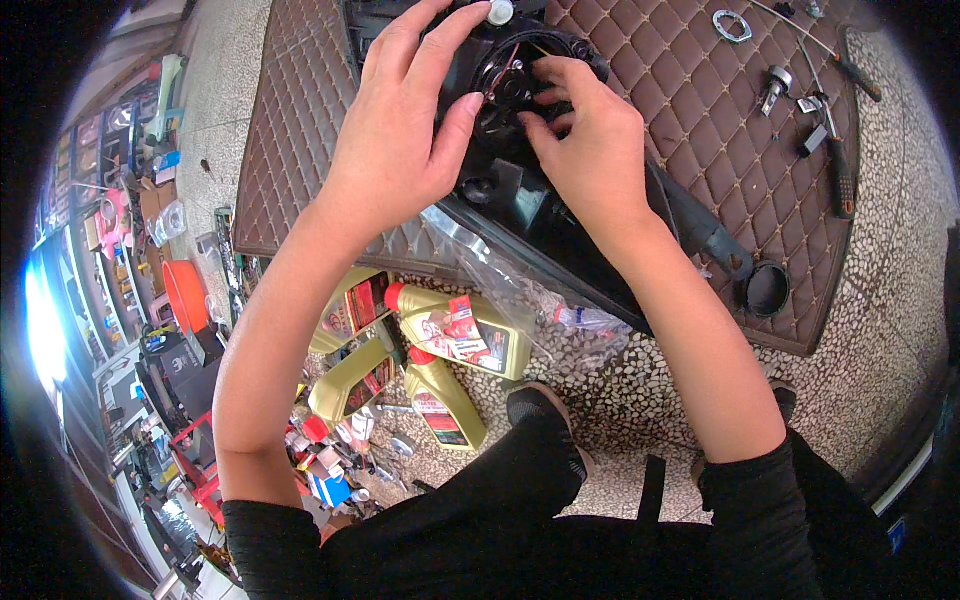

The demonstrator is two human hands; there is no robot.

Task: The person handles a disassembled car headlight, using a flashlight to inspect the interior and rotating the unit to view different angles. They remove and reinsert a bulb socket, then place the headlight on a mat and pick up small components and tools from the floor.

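A black car headlight housing (520, 200) lies on a brown quilted mat, its round rear opening (505, 95) facing up with thin wires inside. My left hand (400, 120) rests over the left side of the housing, fingers stretched and thumb apart at the rim of the opening. At the opening's right side is my right hand (590, 130), thumb and fingers curled into it. Whatever those fingertips grip is hidden inside the dark recess. A round black cap (767, 290) sits on the mat by the housing's lower right tab.
On the quilted mat (690, 80) at right lie a metal ring (732, 26), a bulb (775, 90) with a cable and small black box (812, 140), and screwdrivers (842, 180). Several gold oil bottles (470, 335) and clear plastic wrap (570, 330) are below. Cluttered shelves stand left.
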